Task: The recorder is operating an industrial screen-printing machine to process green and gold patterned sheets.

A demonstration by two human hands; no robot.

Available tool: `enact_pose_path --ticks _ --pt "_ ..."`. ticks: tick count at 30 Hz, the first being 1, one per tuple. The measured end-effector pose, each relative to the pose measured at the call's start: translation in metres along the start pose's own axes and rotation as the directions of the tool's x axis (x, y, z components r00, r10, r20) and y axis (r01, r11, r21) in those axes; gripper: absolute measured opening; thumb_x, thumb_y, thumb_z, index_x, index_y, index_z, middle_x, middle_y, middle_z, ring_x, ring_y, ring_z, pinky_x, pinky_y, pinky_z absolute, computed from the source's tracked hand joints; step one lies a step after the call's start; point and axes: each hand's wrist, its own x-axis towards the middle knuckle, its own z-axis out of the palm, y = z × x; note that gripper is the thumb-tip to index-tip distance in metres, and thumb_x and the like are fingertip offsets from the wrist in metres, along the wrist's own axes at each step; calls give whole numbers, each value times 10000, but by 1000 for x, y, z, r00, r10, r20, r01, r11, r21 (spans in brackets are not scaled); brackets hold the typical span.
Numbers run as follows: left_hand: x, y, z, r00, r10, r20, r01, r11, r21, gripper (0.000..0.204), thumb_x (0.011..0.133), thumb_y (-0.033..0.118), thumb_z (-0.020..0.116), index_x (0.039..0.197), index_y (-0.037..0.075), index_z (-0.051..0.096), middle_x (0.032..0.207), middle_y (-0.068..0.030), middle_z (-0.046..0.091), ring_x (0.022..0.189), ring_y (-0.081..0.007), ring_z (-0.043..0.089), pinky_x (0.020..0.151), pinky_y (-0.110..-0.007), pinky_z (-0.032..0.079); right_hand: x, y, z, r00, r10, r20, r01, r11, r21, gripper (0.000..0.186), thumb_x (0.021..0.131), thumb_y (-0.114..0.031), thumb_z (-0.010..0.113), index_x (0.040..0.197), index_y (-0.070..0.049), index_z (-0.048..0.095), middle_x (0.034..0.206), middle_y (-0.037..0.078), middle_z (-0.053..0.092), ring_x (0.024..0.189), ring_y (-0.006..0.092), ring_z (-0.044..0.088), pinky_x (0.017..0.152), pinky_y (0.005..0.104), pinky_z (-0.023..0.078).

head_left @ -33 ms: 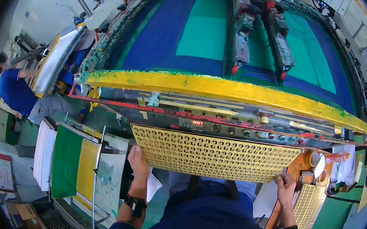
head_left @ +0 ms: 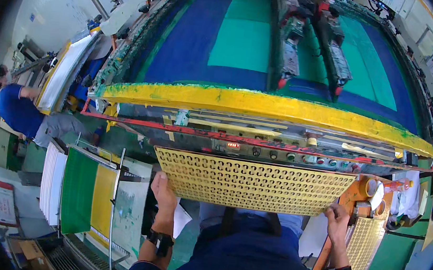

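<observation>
A yellow panel (head_left: pixel 253 185) covered in rows of small dark ring-shaped cut-outs or marks is held up level in front of my body. My left hand (head_left: pixel 164 193) grips its left edge, fingers partly hidden behind it. At the lower right corner, my right hand (head_left: pixel 337 219) pinches the panel between thumb and fingers. Just beyond it stands a screen-printing machine with a yellow frame bar (head_left: pixel 262 103) across its front. Over its blue and green screen (head_left: pixel 240 37) hang two squeegee arms (head_left: pixel 291 53) with red tips.
To my left, a rack (head_left: pixel 115 203) holds green, yellow and white boards. A similar yellow panel (head_left: pixel 366 245) lies on the wooden bench at my right, near tape rolls (head_left: pixel 366 186) and a bottle (head_left: pixel 398 184). A co-worker (head_left: pixel 21 106) in blue is at the far left.
The squeegee arms have shifted slightly to the right over the screen. My hands and the panel stay in place. The co-worker's head has moved a little.
</observation>
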Motion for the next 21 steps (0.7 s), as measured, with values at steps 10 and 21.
enact_pose_path --ticks 10,21 --pt "1 4 8 998 38 -47 -36 999 38 310 974 258 415 973 -12 567 983 -80 617 901 -151 563 828 -299 427 1 9 -1 999 31 41 -30 999 -31 190 837 -44 556 964 77 628 800 130 659 771 165 629 715 304 491" --pt "2 -6 1 999 47 -2 -47 998 -34 355 968 282 404 1089 -29 525 1111 -116 575 1033 -195 536 928 -329 395 -1 12 2 999 31 34 -32 999 18 170 867 -26 545 980 73 624 829 87 639 790 136 593 746 280 480"
